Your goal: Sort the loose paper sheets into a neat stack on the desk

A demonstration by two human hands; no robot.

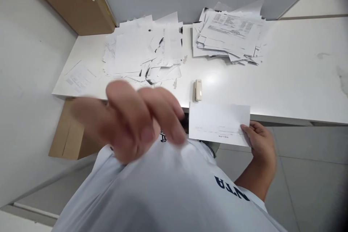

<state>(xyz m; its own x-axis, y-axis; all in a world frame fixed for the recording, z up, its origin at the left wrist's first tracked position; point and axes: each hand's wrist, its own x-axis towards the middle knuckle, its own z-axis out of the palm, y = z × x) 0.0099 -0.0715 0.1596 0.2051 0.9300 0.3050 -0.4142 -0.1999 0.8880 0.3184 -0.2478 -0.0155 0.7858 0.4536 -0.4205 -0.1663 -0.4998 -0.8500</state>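
Observation:
Close to the camera, my left hand (136, 123) is raised and blurred. Its fingers are loosely bent and apart, and no object shows in them. My right hand (259, 137) pinches the right edge of a white sheet of paper (214, 119) with faint print along its near side. The sheet is held at the front edge of the white table. Just beyond its far left corner a beige stapler (197, 90) lies on the table.
An untidy pile of papers (130, 50) lies at the back left, and another stack of printed papers (231, 32) at the back right. A single sheet (79, 77) is at the table's left end. Cardboard boxes (81, 11) stand behind, and another box (66, 130) below left.

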